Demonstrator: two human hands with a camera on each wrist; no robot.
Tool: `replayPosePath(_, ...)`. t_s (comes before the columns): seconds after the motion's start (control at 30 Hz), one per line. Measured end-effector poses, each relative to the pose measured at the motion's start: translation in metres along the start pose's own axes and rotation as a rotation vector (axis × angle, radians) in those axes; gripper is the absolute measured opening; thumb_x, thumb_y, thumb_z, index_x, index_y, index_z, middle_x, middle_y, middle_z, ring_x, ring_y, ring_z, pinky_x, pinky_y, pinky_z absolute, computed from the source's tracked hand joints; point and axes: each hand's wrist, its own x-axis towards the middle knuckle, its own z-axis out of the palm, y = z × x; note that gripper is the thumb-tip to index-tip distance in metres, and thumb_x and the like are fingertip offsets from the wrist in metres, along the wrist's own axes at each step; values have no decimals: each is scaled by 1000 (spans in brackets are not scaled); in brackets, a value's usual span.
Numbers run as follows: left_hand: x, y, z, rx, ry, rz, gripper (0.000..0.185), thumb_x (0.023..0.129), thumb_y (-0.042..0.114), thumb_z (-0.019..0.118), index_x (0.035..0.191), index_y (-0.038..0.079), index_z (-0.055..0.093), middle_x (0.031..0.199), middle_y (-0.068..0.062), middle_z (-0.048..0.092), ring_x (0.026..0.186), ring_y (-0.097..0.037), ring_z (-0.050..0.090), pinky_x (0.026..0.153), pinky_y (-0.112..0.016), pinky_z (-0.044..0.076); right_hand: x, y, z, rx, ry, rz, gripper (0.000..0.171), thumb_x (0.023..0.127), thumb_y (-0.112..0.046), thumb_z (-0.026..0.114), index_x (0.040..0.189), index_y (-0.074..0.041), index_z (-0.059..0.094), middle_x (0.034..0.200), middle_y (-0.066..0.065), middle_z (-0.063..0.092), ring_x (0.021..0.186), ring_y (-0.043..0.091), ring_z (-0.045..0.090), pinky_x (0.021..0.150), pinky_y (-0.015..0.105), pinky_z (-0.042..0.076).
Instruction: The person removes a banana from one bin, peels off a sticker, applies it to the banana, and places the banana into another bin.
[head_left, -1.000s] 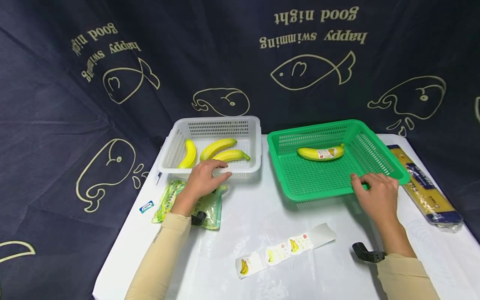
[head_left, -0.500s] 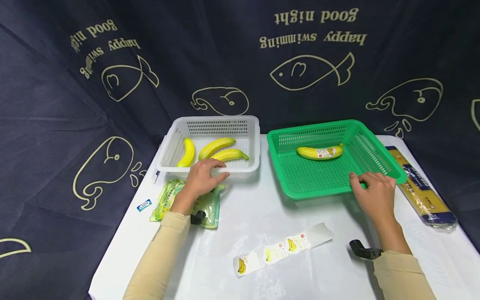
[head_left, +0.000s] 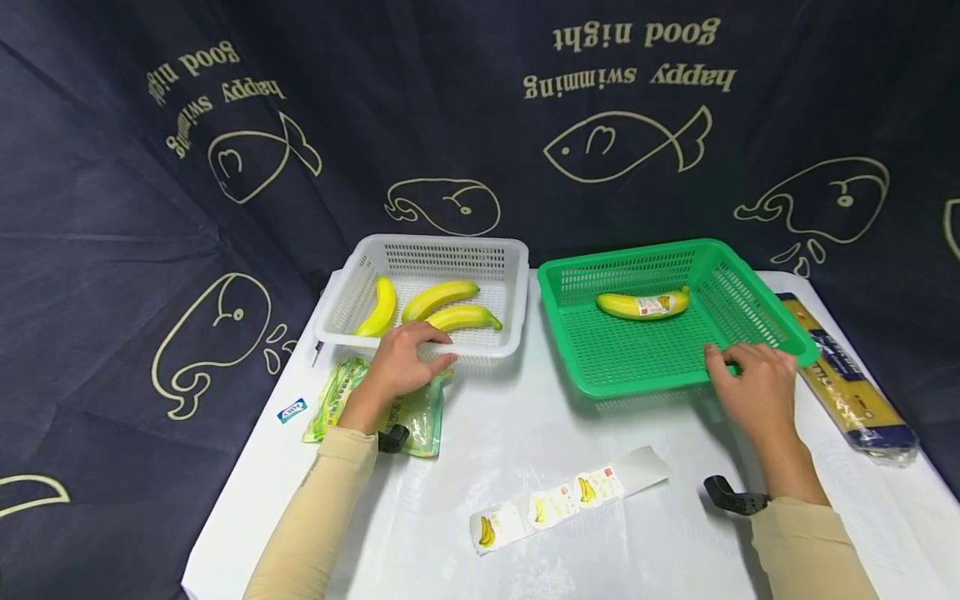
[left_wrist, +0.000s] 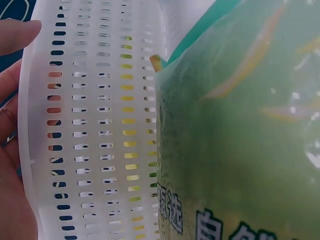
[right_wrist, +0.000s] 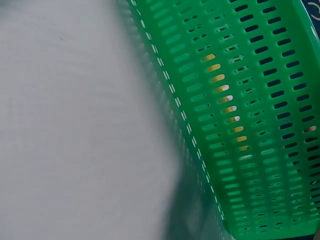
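My left hand grips the near rim of a white slotted basket. Through the wall slots in the left wrist view its fingers show on the inner side, with the thumb close to the rim. Three bananas lie in this basket. On the right, my right hand holds the near rim of a green slotted basket, close to its front right corner. One banana with a label on it lies inside. In the right wrist view the green wall covers most of that hand.
A green plastic packet lies under the left forearm, beside a small blue-and-white wrapper. A strip of banana stickers lies on the white tabletop in front. Right of the green basket lies a gold-and-blue package.
The white basket has shifted and turned very slightly to the right under my left hand, narrowing its gap to the green basket. My right hand stays on the green rim.
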Motion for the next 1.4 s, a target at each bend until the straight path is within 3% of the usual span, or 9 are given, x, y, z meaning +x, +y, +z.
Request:
replayPosePath(0.27,-7,5,1,-20,-25,85,21,80,41,76,93,24,73,92,15,66,91,-11,59,86,-34,44,5,9,0,-8,-13,-2,31,88,-23,63,66,-2,64,74,17,67,73,35,55,76,55,27)
replayPosePath(0.67,-16,7,3,-38,8,186,23,77,47,77,86,26,72,86,20,63,82,-4,58,77,-28,46,8,15,-7,-56,-48,29,33,91,-24,60,68,-1,64,78,20,67,77,38,55,78,57,27)
replayPosePath(0.83,-14,5,4,-21,66,212,23,81,50,71,76,27,67,76,20,59,74,-1,55,69,-24,46,9,16,-6,-46,-49,15,33,90,-25,60,67,-2,63,77,19,67,76,37,55,78,56,27)
replayPosePath(1.0,-11,0,6,5,176,258,20,83,37,68,71,22,66,73,13,59,69,-4,55,64,-25,47,8,18,-2,-46,-55,21,33,90,-25,60,66,-3,63,77,18,67,75,37,54,78,57,26)
replayPosePath(1.13,-13,-12,2,62,226,276,20,81,37,66,71,20,67,73,11,61,69,-8,57,64,-28,47,8,15,-2,-46,-80,39,34,91,-26,59,68,-3,64,77,18,66,76,36,54,79,57,26)
replayPosePath(1.23,-17,-23,-2,112,204,267,24,79,44,69,74,21,69,75,13,62,70,-9,57,65,-30,47,9,13,-4,-39,-125,63,34,93,-27,58,72,-2,66,79,19,67,80,37,54,82,57,26)
replayPosePath(1.4,-19,-28,-3,214,98,258,46,70,62,74,84,18,74,80,11,63,73,-10,58,67,-30,47,10,10,-5,-21,-160,83,32,92,-28,60,75,-3,68,82,19,67,84,38,55,85,58,24)
